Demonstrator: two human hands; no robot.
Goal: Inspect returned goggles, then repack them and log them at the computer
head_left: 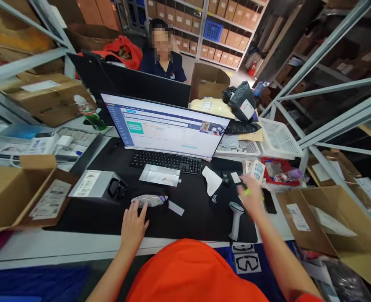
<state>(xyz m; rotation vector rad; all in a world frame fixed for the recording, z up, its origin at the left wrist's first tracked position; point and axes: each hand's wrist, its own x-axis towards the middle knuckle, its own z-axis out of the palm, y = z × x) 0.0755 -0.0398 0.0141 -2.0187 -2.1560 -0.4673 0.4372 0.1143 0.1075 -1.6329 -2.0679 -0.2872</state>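
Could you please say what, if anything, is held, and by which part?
The left hand is at the left end of a clear plastic packet; whether it grips cannot be told. The right hand is too blurred to tell.

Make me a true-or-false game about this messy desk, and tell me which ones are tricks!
1. The left hand is at the clear packet. True.
2. The right hand is gripping the scanner. False: the scanner lies on the dark mat, and the blurred right hand is near it.
3. The keyboard is in front of a lit monitor. True.
4. The person across the desk wears a bright orange top. False: that top is dark.
5. A bottle with a red label is to the left of the lit monitor. True.
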